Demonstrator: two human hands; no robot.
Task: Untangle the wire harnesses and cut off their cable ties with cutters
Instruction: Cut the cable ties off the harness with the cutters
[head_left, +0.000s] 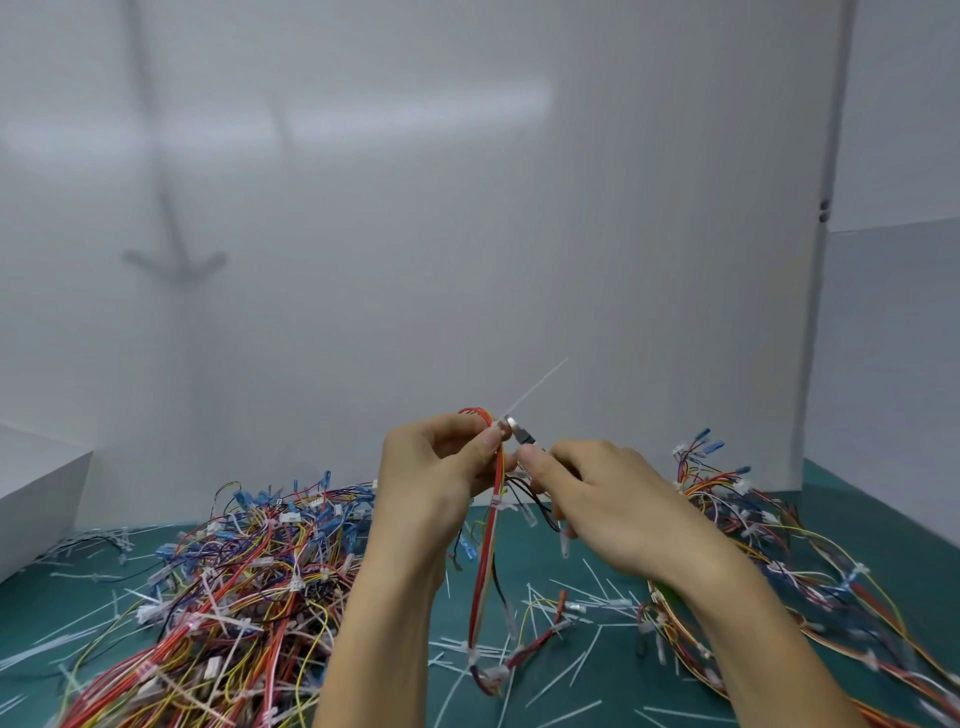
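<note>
Closest to me, both forearms reach up over a green mat (613, 670) littered w/ cut white tie offcuts (587, 657). Btwn the arms hangs one wire harness (485, 571), mostly red and yellow leads, its lower end resting on the mat w/ a white tie around it near the bottom. The left hand (441, 467) pinches the top of that harness, thumb and fingers pressed together on the bundle just under its red loop. The right hand (597, 499) is closed round a pair of cutters (522, 435); only the metal nose shows past the fingers, handles hidden, and it sits right at a white cable tie (535, 387) at the harness top, the tie's long tail sticking up and to the right. Can't tell if the blades are touching the tie. To the left lies a big tangled pile of harnesses (234, 597) w/ blue and white connectors; to the right a smaller heap (769, 551). Far left, a white box edge (41, 499). Behind everything stands a plain white wall panel (467, 208).
</note>
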